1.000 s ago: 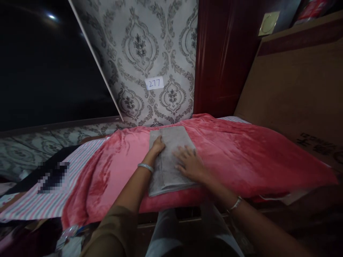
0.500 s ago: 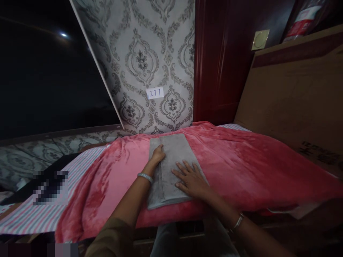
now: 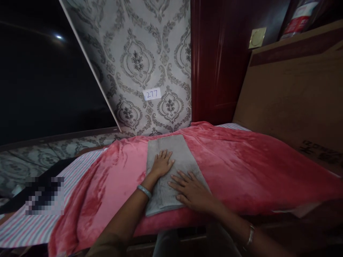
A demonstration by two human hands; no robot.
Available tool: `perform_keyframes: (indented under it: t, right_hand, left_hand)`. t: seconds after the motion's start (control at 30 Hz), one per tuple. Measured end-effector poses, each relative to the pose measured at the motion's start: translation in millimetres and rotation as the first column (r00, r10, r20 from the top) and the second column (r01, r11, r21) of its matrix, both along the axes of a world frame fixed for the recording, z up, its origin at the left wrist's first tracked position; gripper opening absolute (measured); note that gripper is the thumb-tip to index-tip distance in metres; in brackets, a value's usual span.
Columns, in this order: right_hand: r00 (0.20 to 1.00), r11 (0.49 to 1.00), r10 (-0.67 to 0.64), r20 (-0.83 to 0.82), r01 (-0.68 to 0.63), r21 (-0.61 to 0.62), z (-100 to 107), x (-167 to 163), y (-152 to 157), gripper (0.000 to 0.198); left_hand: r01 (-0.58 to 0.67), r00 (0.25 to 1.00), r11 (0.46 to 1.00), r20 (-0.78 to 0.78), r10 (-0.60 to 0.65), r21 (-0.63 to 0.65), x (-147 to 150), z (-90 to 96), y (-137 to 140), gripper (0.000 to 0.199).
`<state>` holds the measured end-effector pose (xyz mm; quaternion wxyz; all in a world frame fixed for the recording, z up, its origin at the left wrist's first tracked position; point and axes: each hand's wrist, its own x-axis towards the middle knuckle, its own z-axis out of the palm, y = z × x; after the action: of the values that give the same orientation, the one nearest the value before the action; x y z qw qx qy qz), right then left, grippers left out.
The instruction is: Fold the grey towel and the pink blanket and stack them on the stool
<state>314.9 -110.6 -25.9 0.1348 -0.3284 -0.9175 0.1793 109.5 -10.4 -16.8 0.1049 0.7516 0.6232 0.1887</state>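
A folded grey cloth (image 3: 171,146), perhaps a towel, lies lengthwise on a pink-red plush blanket (image 3: 235,167). My left hand (image 3: 162,164) rests flat on the cloth's left half, fingers spread, a pale bangle at the wrist. Lower and to the right, my right hand (image 3: 191,191) also lies flat with fingers apart, over the cloth's right edge near its front end. Neither hand grips anything. Parts of the cloth are covered by both palms.
A large dark screen (image 3: 48,78) stands at the left. Behind are patterned wallpaper with a card marked 277 (image 3: 152,94) and a dark red door frame (image 3: 214,64). A big cardboard box (image 3: 292,92) leans at the right. Striped fabric (image 3: 72,178) shows beneath the blanket.
My left hand has gone from curled fingers near the cloth's left side to lying flat with fingers spread. My right hand has slid slightly toward me.
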Motion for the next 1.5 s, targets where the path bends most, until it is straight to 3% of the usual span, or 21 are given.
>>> perform_keyframes:
  t: [0.17,0.3,0.37,0.57,0.67,0.77,0.9,1.03,1.17,1.3,1.5]
  right_hand:
    - [0.999,0.999,-0.001,-0.038,-0.001,-0.044,14.5,1.9,15.4,0.047]
    - [0.967,0.965,-0.244,-0.078,0.25,0.08,32.5,-8.0,50.1,0.051]
    - [0.944,0.934,-0.326,-0.049,0.33,0.138,28.3,-14.2,60.1,0.059]
    - [0.935,0.926,-0.351,0.044,0.339,0.166,-7.8,-22.5,59.3,0.063]
    - [0.931,0.921,-0.361,0.052,0.348,0.174,-10.2,-22.2,59.6,0.063]
    - [0.93,0.922,-0.362,0.068,0.347,0.171,-7.5,-22.9,61.3,0.064]
    - [0.926,0.918,-0.37,0.077,0.351,0.185,-10.7,-22.8,59.4,0.063]
    - [0.937,0.923,-0.346,0.041,0.332,0.194,-9.3,-18.6,65.7,0.06]
    - [0.929,0.919,-0.368,-0.046,0.371,0.132,16.7,-26.6,107.1,0.05]
    - [0.907,0.889,-0.405,-0.116,0.421,0.181,39.1,-52.6,167.0,0.059]
    - [0.913,0.914,-0.396,0.099,0.381,0.14,12.4,-66.8,217.0,0.056]
  left_hand:
    - [0.0,0.993,1.0,-0.114,0.0,-0.002,2.2,2.4,-2.3,0.058]
    - [0.0,0.993,1.0,-0.114,0.0,0.002,3.9,3.9,-3.0,0.059]
    - [-0.002,0.995,1.0,-0.096,0.002,0.003,3.6,2.2,-4.7,0.059]
    - [0.002,0.996,1.0,-0.092,-0.001,0.009,1.8,10.6,-2.1,0.051]
    - [-0.022,0.99,1.0,-0.142,0.023,0.003,7.0,26.3,16.7,0.04]
    - [-0.056,0.986,0.998,-0.159,0.059,0.027,15.8,35.1,42.0,0.047]
    - [-0.141,0.973,0.99,-0.185,0.138,-0.002,21.5,24.8,62.7,0.063]
    - [-0.209,0.94,0.978,-0.272,0.205,0.013,18.3,10.1,64.2,0.062]
    - [-0.224,0.929,0.974,-0.291,0.227,0.044,16.8,8.0,62.9,0.06]
    - [-0.22,0.928,0.974,-0.296,0.224,0.049,17.7,8.6,64.4,0.059]
    - [-0.226,0.923,0.974,-0.313,0.225,0.032,18.6,5.3,69.6,0.058]
